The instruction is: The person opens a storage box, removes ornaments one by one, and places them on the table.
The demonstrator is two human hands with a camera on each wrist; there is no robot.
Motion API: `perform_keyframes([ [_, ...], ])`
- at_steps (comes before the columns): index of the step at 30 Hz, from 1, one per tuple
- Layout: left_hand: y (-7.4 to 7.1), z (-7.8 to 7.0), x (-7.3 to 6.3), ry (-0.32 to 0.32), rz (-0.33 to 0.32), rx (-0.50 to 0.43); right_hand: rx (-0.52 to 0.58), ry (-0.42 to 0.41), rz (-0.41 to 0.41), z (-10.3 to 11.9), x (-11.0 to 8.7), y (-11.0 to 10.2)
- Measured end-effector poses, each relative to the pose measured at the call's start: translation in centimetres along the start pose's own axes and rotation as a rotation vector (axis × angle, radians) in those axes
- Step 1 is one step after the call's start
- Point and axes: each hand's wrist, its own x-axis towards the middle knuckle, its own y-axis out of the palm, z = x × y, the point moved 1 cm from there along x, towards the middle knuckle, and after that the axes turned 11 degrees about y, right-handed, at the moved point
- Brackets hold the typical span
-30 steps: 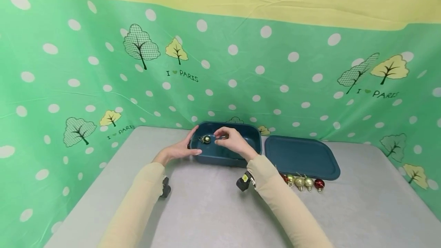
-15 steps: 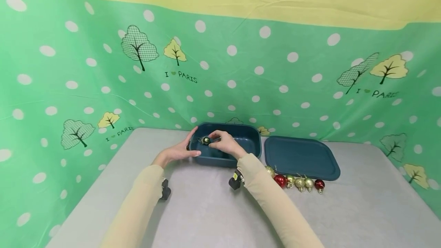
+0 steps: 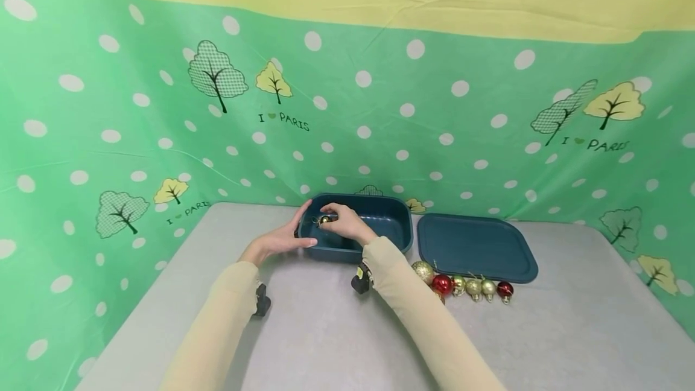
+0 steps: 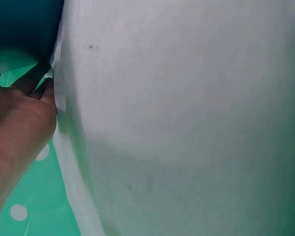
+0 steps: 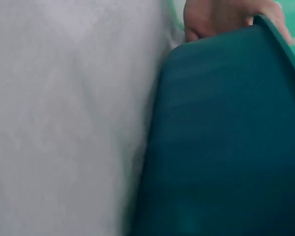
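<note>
In the head view, a deep blue plastic box point(image 3: 355, 253) stands at the back of the table. My left hand point(image 3: 277, 239) lies spread against its left end, the fingers along the side and the straight thumb at the front rim. In the right wrist view, the left hand point(image 5: 221, 17) shows at the box's far end. Inside the box, my right hand point(image 3: 344, 222) pinches a small shiny gold Christmas ball point(image 3: 325, 219) between thumb and fingers, near the left wall. The fingers partly cover the ball. The box's outer wall point(image 5: 221, 132) fills much of the right wrist view.
To the right of the box lies its flat blue lid point(image 3: 475, 247). Along the lid's front edge are several Christmas balls, among them a glittery gold one point(image 3: 423, 271), a bright red one point(image 3: 442, 284) and a dark red one point(image 3: 505, 289). A green dotted cloth point(image 3: 347, 101) hangs behind the table.
My right hand has moved left inside the box and its fingers have closed round the gold ball. The left hand has stayed at the box's left end.
</note>
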Motion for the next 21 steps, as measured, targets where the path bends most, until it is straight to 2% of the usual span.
perform_keyframes([
  [6, -0.1, 0.2, 0.0, -0.011, -0.002, -0.012, -0.033, 0.013, 0.041, -0.8, 0.7, 0.8],
  [10, 0.0, 0.1, 0.0, -0.010, 0.001, -0.025, -0.036, 0.052, 0.079, -0.3, 0.2, 1.0],
  [16, -0.1, 0.0, 0.0, -0.001, 0.005, -0.012, -0.075, 0.049, 0.077, -0.2, 0.2, 1.2],
  [21, 0.0, -0.1, 0.0, -0.007, -0.001, -0.008, 0.007, 0.036, 0.066, -0.1, -0.3, 0.9],
])
